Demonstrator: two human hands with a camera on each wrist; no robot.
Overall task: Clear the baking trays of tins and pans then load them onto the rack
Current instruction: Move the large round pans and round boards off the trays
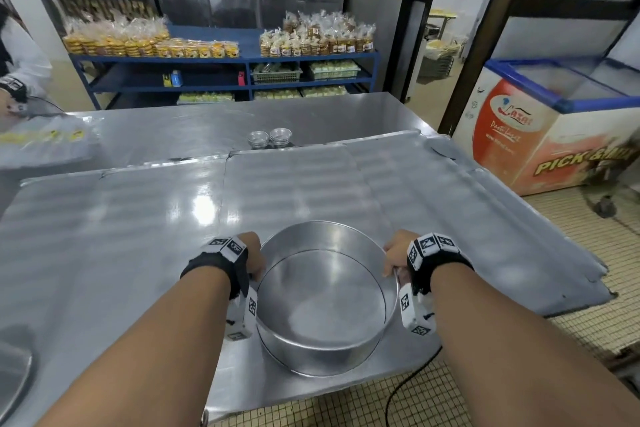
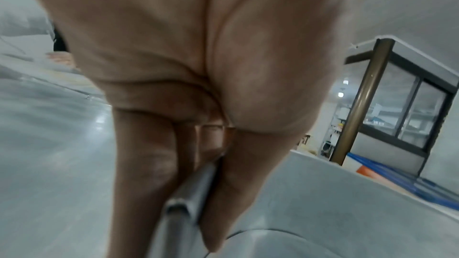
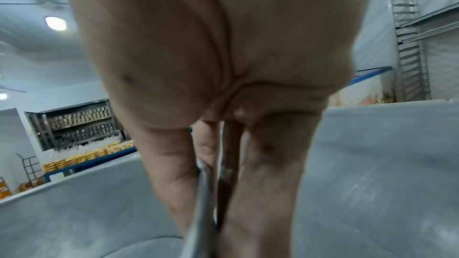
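Observation:
A large round metal pan (image 1: 322, 298) sits at the near edge of the steel table, over the right one of two flat baking trays (image 1: 433, 198). The other tray (image 1: 104, 236) lies beside it on the left. My left hand (image 1: 254, 262) grips the pan's left rim (image 2: 188, 189), thumb inside and fingers outside. My right hand (image 1: 393, 262) pinches the right rim (image 3: 203, 203) the same way. I cannot tell whether the pan is lifted or resting. Two short stacks of small tins (image 1: 269, 138) stand just beyond the trays.
A tall tray rack (image 3: 410, 46) stands off to the right. A chest freezer (image 1: 554, 135) is right of the table. Blue shelves (image 1: 221, 59) of bagged goods line the back. Another person's arm (image 1: 14, 94) and plastic bags (image 1: 45, 139) are at far left.

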